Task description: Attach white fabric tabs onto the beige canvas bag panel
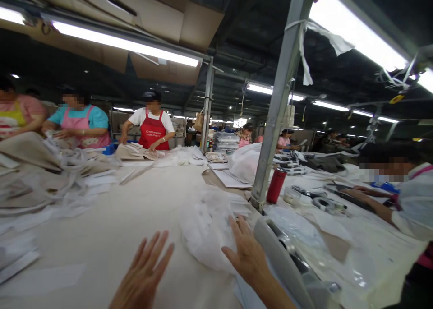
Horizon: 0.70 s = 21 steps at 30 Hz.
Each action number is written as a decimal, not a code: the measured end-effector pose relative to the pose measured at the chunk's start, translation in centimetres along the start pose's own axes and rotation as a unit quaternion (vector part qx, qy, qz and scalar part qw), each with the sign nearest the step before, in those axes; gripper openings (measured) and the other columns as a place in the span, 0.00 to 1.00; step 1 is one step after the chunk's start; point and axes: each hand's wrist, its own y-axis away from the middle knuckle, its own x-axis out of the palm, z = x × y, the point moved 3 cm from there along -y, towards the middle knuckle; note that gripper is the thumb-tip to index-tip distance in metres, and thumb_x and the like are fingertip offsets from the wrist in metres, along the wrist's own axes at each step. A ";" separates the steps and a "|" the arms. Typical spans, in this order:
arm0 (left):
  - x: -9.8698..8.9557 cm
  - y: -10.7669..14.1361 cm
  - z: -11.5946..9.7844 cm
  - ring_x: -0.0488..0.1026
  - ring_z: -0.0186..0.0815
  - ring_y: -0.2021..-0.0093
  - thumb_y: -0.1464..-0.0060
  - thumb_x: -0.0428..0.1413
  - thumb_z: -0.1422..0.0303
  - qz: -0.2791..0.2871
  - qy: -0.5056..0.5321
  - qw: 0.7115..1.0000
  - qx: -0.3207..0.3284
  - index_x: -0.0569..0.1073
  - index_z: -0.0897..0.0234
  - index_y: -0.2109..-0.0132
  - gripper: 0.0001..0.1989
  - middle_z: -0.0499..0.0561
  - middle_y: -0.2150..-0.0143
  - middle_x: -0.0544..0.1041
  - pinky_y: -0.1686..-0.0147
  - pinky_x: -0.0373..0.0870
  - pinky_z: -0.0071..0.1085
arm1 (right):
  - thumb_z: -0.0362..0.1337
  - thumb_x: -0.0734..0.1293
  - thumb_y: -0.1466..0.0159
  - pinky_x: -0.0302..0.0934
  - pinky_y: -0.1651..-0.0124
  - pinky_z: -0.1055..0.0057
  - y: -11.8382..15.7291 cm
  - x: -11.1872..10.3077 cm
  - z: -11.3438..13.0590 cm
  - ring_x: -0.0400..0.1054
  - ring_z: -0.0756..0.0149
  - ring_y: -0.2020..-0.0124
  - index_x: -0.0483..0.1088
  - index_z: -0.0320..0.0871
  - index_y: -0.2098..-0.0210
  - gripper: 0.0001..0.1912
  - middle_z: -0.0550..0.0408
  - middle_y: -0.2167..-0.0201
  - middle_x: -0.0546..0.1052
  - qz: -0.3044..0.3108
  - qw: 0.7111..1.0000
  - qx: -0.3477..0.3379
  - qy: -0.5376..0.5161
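Note:
My left hand [145, 270] is raised over the pale tabletop [111, 237], fingers stretched out and nothing in it. To its right my right hand [246, 250] is spread open at the edge of a heap of clear plastic bags [208, 228]. Whether its fingers touch the plastic I cannot tell. Just right of that hand stands a grey tape dispenser or similar long grey holder [287, 250], partly behind my forearm. White sheets [248, 288] lie under my right wrist.
A metal post [279, 92] rises from the table, with a red can [276, 186] beside it. Piles of beige fabric and plastic [50, 173] cover the left side. A co-worker in a red apron [154, 128] handles fabric across the table; another person [412, 196] works at right.

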 end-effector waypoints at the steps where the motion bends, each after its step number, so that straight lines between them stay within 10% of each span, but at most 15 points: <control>1: -0.3 -2.9 -2.0 0.48 0.42 0.30 0.51 0.44 0.83 0.001 0.019 0.999 0.032 0.51 0.56 0.32 0.40 0.51 0.30 0.55 0.31 0.41 0.44 | 0.33 0.67 0.45 0.59 0.39 0.55 -0.6 0.4 0.4 0.55 0.46 0.35 0.57 0.40 0.36 0.38 0.40 0.34 0.58 0.017 0.999 0.000 0.033; 7: 2.8 -11.9 -5.4 0.62 0.47 0.39 0.50 0.49 0.79 0.117 0.124 0.982 0.077 0.64 0.64 0.40 0.29 0.55 0.52 0.76 0.34 0.47 0.56 | 0.28 0.54 0.37 0.64 0.59 0.67 -3.5 -0.5 -0.1 0.74 0.57 0.57 0.68 0.45 0.49 0.21 0.48 0.60 0.79 0.085 0.990 0.046 0.103; 11: 2.8 -10.2 -3.0 0.68 0.35 0.61 0.45 0.52 0.77 0.069 0.125 0.989 0.039 0.70 0.63 0.73 0.10 0.46 0.74 0.69 0.32 0.40 0.54 | 0.29 0.54 0.36 0.63 0.61 0.65 -3.9 -2.3 -1.4 0.75 0.57 0.61 0.66 0.43 0.47 0.20 0.49 0.64 0.80 0.039 0.996 0.052 0.055; 17: -2.8 -6.4 -3.0 0.62 0.32 0.64 0.47 0.54 0.77 -0.036 0.158 0.987 0.020 0.63 0.63 0.76 0.11 0.45 0.74 0.64 0.31 0.33 0.52 | 0.22 0.55 0.40 0.63 0.48 0.56 -1.7 -3.2 1.7 0.68 0.50 0.47 0.72 0.41 0.53 0.22 0.41 0.47 0.73 -0.007 0.993 -0.108 0.038; 21: -4.4 -5.4 -4.3 0.63 0.32 0.63 0.46 0.52 0.76 -0.040 0.161 0.986 0.018 0.63 0.62 0.75 0.11 0.45 0.74 0.64 0.31 0.34 0.52 | 0.22 0.54 0.39 0.64 0.49 0.66 -1.1 -2.7 6.7 0.69 0.59 0.50 0.72 0.43 0.54 0.22 0.46 0.51 0.76 0.113 0.949 -0.280 -0.088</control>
